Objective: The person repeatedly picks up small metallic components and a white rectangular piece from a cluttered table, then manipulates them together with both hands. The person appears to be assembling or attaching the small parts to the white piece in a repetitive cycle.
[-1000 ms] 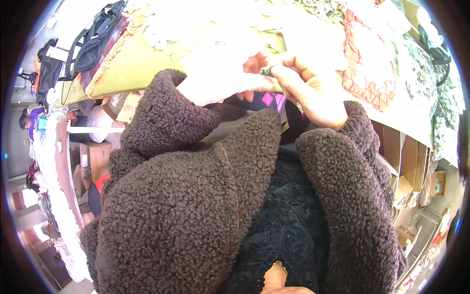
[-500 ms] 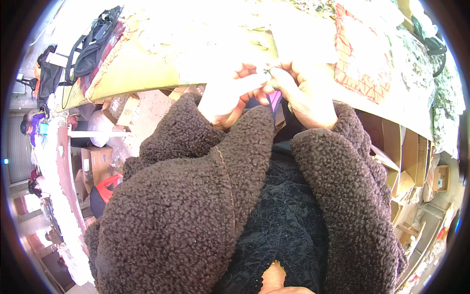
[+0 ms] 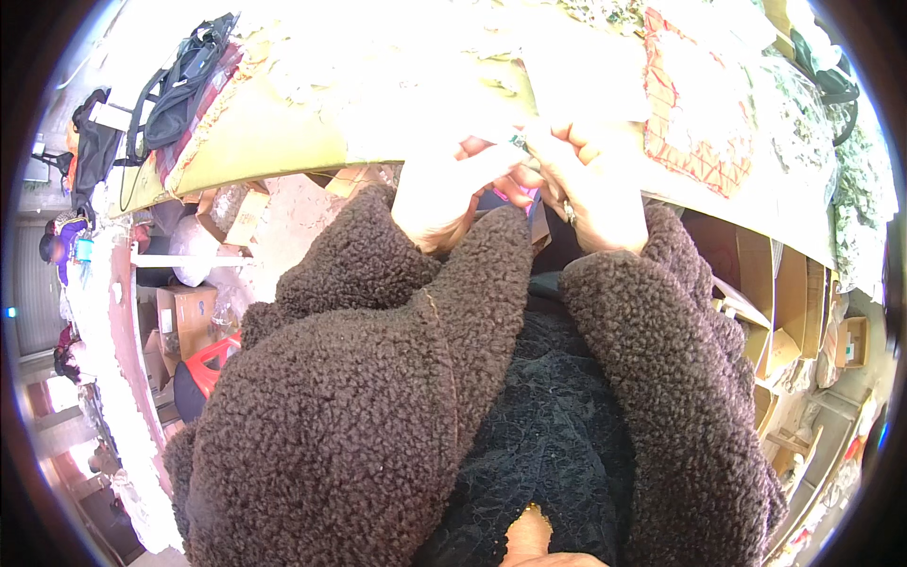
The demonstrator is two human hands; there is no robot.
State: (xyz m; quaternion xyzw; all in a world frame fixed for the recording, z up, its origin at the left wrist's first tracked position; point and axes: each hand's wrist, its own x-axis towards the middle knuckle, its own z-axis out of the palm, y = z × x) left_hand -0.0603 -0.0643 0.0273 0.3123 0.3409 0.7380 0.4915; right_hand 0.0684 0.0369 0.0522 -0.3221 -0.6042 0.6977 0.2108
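Both my hands meet at the near edge of a brightly lit table (image 3: 283, 123). Between their fingertips is a small dark green piece (image 3: 518, 141), too small and overexposed to name. My left hand (image 3: 449, 189) pinches it from the left with thumb and fingers. From the right, the thumb and forefinger of my right hand (image 3: 590, 180) close on the same piece. A ring shows on a right finger. Glare washes out much of both hands.
A black bag (image 3: 184, 85) lies at the table's far left, and a red net-like bag (image 3: 699, 113) at the right. Green leafy material (image 3: 860, 198) is heaped along the right edge. Cardboard boxes (image 3: 187, 312) stand below on the left, others under the table's right side.
My fingers have shifted slightly around the small piece, and more of its green part shows. My right hand has turned a little. The surroundings look the same.
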